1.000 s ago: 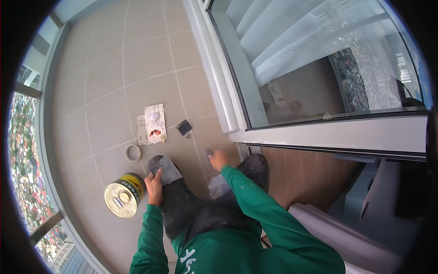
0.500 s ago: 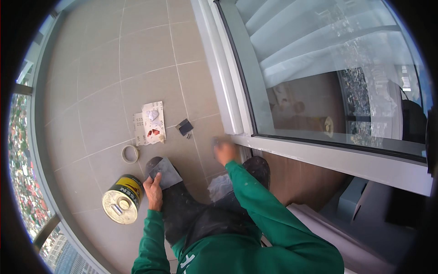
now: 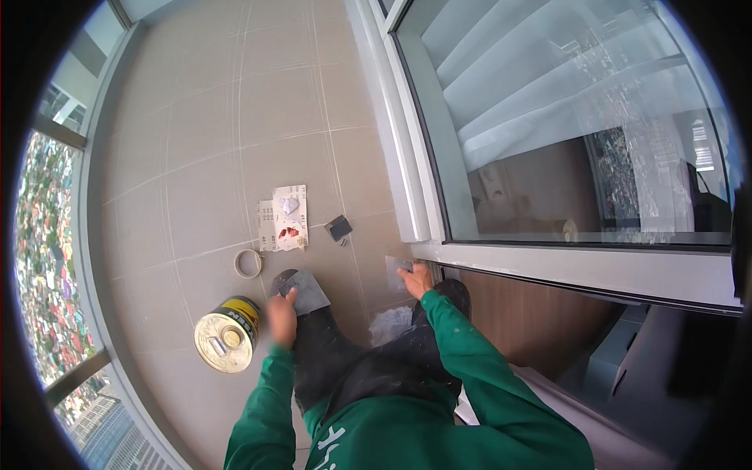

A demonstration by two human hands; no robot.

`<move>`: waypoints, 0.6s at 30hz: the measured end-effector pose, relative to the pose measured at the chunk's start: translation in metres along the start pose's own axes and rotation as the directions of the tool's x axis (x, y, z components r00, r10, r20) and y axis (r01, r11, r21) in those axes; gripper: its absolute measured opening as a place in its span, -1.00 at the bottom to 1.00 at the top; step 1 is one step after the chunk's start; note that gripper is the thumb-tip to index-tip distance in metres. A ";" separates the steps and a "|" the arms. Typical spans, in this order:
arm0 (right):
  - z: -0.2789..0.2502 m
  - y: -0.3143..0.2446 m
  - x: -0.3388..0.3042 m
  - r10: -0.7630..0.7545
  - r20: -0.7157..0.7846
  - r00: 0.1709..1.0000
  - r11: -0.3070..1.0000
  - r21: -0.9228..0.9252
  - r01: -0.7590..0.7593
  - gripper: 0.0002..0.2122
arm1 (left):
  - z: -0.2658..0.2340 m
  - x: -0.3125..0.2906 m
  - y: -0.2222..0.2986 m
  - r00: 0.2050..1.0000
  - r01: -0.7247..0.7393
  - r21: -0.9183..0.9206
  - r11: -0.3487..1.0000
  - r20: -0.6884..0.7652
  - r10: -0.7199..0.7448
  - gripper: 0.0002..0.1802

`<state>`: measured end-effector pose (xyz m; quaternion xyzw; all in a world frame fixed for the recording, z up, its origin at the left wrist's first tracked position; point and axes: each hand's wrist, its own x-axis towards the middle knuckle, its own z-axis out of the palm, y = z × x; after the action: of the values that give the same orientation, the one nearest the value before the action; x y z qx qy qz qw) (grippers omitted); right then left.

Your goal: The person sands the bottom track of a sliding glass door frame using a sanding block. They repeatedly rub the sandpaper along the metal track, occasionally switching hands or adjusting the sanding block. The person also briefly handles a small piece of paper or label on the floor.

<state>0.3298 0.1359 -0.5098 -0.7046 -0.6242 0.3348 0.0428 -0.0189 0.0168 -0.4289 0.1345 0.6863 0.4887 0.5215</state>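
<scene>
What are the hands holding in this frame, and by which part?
The left hand holds a flat grey sheet by its left edge, thumb on top. The right hand grips a thin grey piece by its right side.

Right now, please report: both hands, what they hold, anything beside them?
Left hand holds grey plate. Right hand holds flat grey sheet near door frame. Can near left hand.

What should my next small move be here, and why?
Perhaps ease the thin grey piece in your right hand toward the white door frame: it's held near the frame's corner, while your left hand holds the grey plate over your left leg.
</scene>
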 end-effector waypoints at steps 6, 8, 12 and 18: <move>-0.122 0.026 -0.051 0.276 0.692 0.666 0.585 0.429 -0.688 -0.72 | -0.013 0.000 -0.011 1.000 0.005 -0.102 0.995 -0.001 -0.005 -0.74; -0.160 0.071 -0.042 0.378 0.674 0.634 0.670 0.273 -0.690 -0.74 | -0.009 -0.004 -0.016 0.999 -0.032 -0.106 0.994 -0.010 0.031 -0.73; -0.226 0.137 -0.045 0.581 -0.080 0.810 0.784 0.322 -0.531 -0.79 | -0.005 -0.022 -0.022 0.997 -0.080 -0.198 0.977 -0.032 0.075 -0.71; -0.202 0.170 -0.088 0.487 0.108 0.867 0.210 0.949 -0.237 -0.72 | 0.012 -0.064 -0.011 0.985 -0.173 -0.178 0.969 -0.012 0.174 -0.72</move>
<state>0.5807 0.0913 -0.3984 -0.7003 -0.1157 0.5563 0.4322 0.0217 -0.0272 -0.4002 0.1476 0.6244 0.5919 0.4878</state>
